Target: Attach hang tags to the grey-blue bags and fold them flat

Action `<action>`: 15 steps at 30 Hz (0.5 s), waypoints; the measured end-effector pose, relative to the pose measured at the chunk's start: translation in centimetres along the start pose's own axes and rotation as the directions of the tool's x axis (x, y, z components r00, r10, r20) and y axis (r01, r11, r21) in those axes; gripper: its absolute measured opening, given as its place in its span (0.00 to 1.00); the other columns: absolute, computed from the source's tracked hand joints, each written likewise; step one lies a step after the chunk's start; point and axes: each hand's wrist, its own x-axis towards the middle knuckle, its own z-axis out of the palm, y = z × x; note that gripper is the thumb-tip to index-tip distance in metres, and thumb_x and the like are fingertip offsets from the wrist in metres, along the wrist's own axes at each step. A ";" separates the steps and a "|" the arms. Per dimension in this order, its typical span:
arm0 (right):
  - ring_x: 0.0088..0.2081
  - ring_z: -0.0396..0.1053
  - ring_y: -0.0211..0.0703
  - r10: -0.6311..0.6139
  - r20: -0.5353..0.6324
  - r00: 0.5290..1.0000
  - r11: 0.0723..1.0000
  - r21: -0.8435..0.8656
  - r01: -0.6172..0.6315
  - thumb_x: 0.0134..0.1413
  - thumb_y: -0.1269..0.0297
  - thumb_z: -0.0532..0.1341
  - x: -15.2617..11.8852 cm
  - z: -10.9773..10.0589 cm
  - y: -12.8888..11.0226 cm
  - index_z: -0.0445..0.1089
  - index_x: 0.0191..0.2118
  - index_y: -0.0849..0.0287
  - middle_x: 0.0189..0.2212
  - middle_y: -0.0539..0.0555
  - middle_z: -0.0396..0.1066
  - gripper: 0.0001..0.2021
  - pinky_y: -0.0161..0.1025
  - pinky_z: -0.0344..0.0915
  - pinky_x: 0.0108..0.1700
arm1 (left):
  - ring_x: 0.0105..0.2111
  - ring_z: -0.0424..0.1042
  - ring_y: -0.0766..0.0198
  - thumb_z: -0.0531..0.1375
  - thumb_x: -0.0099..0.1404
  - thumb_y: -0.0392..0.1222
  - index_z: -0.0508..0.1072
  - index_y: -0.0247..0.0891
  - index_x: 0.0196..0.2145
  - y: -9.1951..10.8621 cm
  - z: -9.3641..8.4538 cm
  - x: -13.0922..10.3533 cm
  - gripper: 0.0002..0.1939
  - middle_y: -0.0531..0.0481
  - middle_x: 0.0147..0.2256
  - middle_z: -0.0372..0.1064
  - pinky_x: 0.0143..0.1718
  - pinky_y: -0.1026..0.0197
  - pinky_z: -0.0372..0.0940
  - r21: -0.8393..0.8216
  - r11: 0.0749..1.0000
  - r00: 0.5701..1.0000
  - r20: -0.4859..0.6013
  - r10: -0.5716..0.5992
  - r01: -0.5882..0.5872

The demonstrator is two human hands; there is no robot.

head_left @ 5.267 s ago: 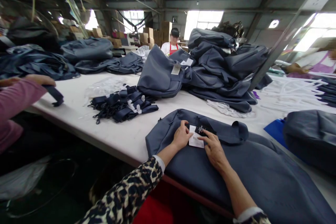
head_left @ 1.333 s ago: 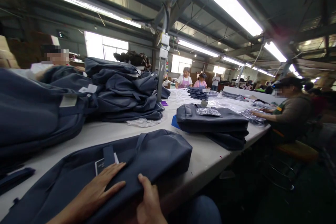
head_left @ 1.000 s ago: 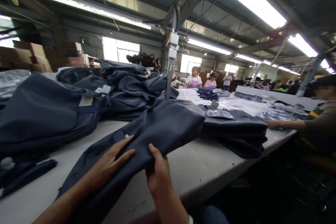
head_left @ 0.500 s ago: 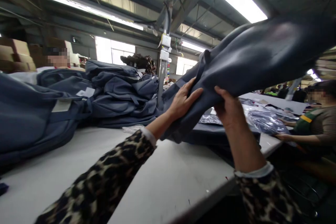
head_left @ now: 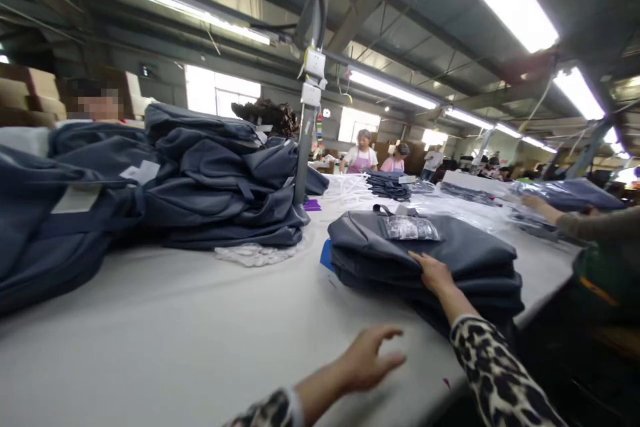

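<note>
A pile of dark blue bags (head_left: 465, 243) lies on the white table to the right, with a clear plastic packet (head_left: 411, 228) on the top one, near its handle. My right hand (head_left: 436, 275) is at the near edge of the top bag, closed on it; one digit shows on the upper face, the other fingers are mostly hidden. My left hand (head_left: 367, 360) hovers over the table in front of the pile, slightly blurred, fingers apart and holding nothing.
A large heap of dark blue bags (head_left: 225, 193) covers the left, by a metal post (head_left: 303, 153) with sockets. White straps (head_left: 345, 187) and clear plastic bags (head_left: 470, 213) lie farther back. A co-worker's arm (head_left: 580, 220) reaches in from the right; other people stand behind.
The bag that both hands held raised is out of the air; a bag now lies on top of the pile. My left hand has let go and moved down toward me.
</note>
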 end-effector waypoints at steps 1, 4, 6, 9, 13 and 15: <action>0.53 0.72 0.57 0.002 0.034 0.999 0.998 -0.060 0.000 0.42 0.89 0.57 -0.3 1.7 1.3 0.75 0.52 0.52 0.55 0.65 0.71 0.34 0.49 0.67 0.53 | 0.56 0.68 0.46 0.64 0.60 0.45 0.73 0.42 0.55 -3.0 0.3 -3.2 0.25 0.39 0.56 0.69 0.59 0.44 0.62 0.067 0.998 1.000 0.001 -0.002 0.002; 0.59 0.66 0.53 -0.039 0.124 0.992 0.978 -0.198 0.063 0.44 0.88 0.55 0.0 3.3 3.8 0.65 0.62 0.49 0.62 0.62 0.63 0.39 0.46 0.62 0.60 | 0.56 0.68 0.51 0.62 0.59 0.44 0.75 0.46 0.51 -8.7 0.3 -10.0 0.21 0.43 0.55 0.70 0.58 0.52 0.63 0.119 0.990 0.997 0.030 0.078 -0.081; 0.62 0.62 0.51 -0.079 0.167 0.983 0.958 -0.260 0.121 0.45 0.86 0.55 0.5 2.6 4.6 0.62 0.65 0.51 0.63 0.62 0.61 0.40 0.45 0.59 0.62 | 0.55 0.69 0.53 0.61 0.60 0.43 0.74 0.45 0.51 -9.5 -0.3 -11.9 0.20 0.43 0.55 0.70 0.57 0.55 0.64 0.099 0.992 0.997 -0.003 0.082 -0.081; 0.62 0.61 0.60 -0.135 0.191 0.972 0.930 -0.315 0.191 0.47 0.81 0.55 0.3 1.4 5.3 0.60 0.65 0.62 0.62 0.69 0.61 0.36 0.53 0.59 0.61 | 0.55 0.69 0.56 0.62 0.61 0.40 0.74 0.43 0.52 -8.2 -2.7 -12.5 0.20 0.44 0.55 0.70 0.57 0.57 0.64 0.148 0.989 0.995 -0.092 0.040 -0.026; 0.63 0.55 0.76 -0.399 -0.077 0.914 0.857 -0.385 0.342 0.53 0.62 0.56 -2.2 3.1 5.9 0.60 0.64 0.71 0.60 0.75 0.62 0.33 0.64 0.60 0.59 | 0.51 0.71 0.63 0.64 0.62 0.36 0.74 0.40 0.48 -7.0 -11.4 -11.7 0.15 0.48 0.50 0.73 0.55 0.63 0.65 0.559 0.791 0.935 -0.352 -0.048 0.251; 0.66 0.51 0.72 -0.537 -0.231 0.812 0.833 -0.296 0.467 0.58 0.52 0.52 -5.0 5.8 4.6 0.55 0.68 0.61 0.65 0.68 0.56 0.34 0.65 0.55 0.63 | 0.52 0.69 0.60 0.62 0.64 0.35 0.73 0.37 0.47 -7.4 -17.6 -11.7 0.13 0.45 0.49 0.72 0.57 0.59 0.63 0.614 0.684 0.873 -0.484 -0.070 0.395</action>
